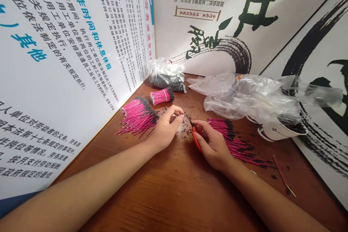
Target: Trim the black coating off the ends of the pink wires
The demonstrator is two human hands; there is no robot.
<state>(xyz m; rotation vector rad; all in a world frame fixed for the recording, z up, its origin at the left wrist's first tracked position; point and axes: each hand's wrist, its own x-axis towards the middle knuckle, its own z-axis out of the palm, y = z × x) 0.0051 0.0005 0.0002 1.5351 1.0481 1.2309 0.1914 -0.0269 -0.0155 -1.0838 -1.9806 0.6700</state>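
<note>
My right fingers [203, 129] cover most of the snips [196, 139] (their tips too small to make out), and a bag [252, 98] half hides the cup [280, 132].

Glossy reddish wood tabletop [174, 195] here, crinkly clear plastic bags [252, 96], smooth pink wire insulation [138, 116], and shiny red plastic snip handles [196, 139] right there!

- Small snips [196, 138] with orange-red handles, gripped in the right hand [213, 148], metal tips angled up toward the left hand [166, 127]
- Left hand's fingertips [179, 115] pinched together just beside those tips; anything between them too small to tell
- Loose sheaf of thin pink wires [137, 116], black ends toward the left hand, lying fanned on the bench [174, 192]
- Second pink wire pile [231, 143], black-ended, spread just behind the right hand
- Short tied pink wire bundle [162, 96], white band around its middle, lying on its side
- Black scraps [185, 132] scattered between the hands
</note>
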